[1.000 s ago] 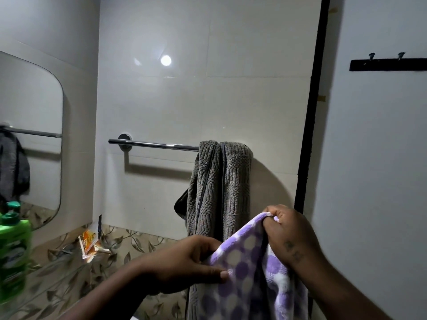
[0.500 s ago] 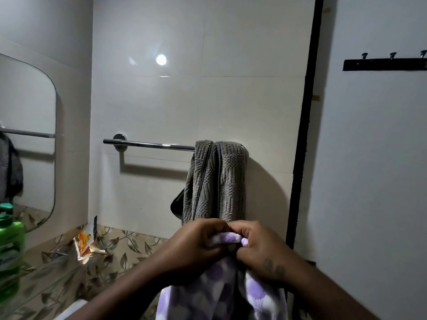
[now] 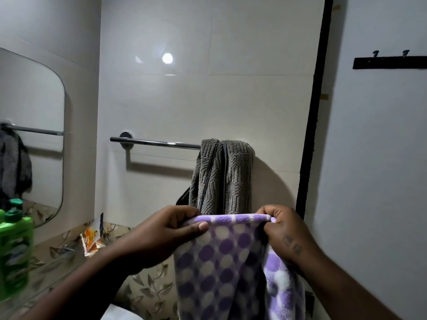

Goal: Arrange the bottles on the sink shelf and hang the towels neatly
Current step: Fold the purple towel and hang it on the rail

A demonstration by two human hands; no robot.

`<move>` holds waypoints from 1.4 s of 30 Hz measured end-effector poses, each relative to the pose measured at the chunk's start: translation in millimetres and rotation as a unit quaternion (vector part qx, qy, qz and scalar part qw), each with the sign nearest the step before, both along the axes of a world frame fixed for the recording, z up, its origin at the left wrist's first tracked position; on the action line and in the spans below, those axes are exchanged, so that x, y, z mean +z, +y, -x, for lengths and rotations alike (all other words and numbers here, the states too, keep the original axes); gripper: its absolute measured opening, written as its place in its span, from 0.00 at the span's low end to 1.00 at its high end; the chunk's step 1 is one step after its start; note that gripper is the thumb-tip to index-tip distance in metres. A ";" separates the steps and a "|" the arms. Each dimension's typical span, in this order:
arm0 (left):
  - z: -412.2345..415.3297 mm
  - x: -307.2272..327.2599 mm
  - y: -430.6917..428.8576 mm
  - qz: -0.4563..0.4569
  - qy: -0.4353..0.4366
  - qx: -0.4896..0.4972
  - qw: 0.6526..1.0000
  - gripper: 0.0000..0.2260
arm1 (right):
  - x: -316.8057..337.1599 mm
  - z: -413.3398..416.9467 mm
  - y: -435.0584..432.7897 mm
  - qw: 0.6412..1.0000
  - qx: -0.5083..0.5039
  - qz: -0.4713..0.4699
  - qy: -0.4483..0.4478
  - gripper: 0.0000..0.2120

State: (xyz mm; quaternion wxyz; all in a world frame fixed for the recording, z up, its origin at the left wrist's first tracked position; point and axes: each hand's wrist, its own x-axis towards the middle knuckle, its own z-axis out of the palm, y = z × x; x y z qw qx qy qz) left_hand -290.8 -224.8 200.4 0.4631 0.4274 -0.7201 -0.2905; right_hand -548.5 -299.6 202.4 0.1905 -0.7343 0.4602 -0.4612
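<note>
Both hands hold the purple towel (image 3: 221, 262) by its top edge, stretched flat.

The left hand (image 3: 171, 229) has its grip clamped on the left corner, thumb pressed on the front. The right hand (image 3: 284, 229) pinches the right corner, fingers curled over the hem. Half a second ago the two hands were together, bunching the cloth; now they are apart and the edge runs straight between them while the rest hangs down. It looks squared up for draping. The towel is held just in front of and below the grey towel (image 3: 224, 176), which hangs crowded at the right end of the rail (image 3: 157, 142). The bare stretch of rail to the left is the likely place for it. A green bottle (image 3: 16, 250) stands on the shelf (image 3: 46, 269) at far left.
</note>
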 end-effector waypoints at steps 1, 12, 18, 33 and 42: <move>0.4 0.6 1.0 -0.005 0.033 -0.009 0.999 0.28 | 0.0 1.3 -1.6 1.000 -0.006 -0.001 0.001 0.13; 41.2 -8.7 -10.2 -0.075 0.318 -0.017 0.945 0.12 | 12.7 23.0 -15.9 0.981 -0.157 0.050 -0.106 0.08; 88.1 -17.7 -21.0 -0.106 0.312 -0.053 0.943 0.05 | 1.0 -14.6 -15.3 0.975 -0.102 0.032 -0.193 0.11; 91.0 -22.0 -39.4 -0.090 0.319 0.007 0.943 0.08 | -0.3 -15.8 34.8 0.991 0.021 0.053 -0.122 0.10; 90.2 -26.7 -44.9 -0.123 0.317 0.018 0.940 0.10 | -30.9 -19.7 45.2 0.989 -0.044 0.136 0.032 0.15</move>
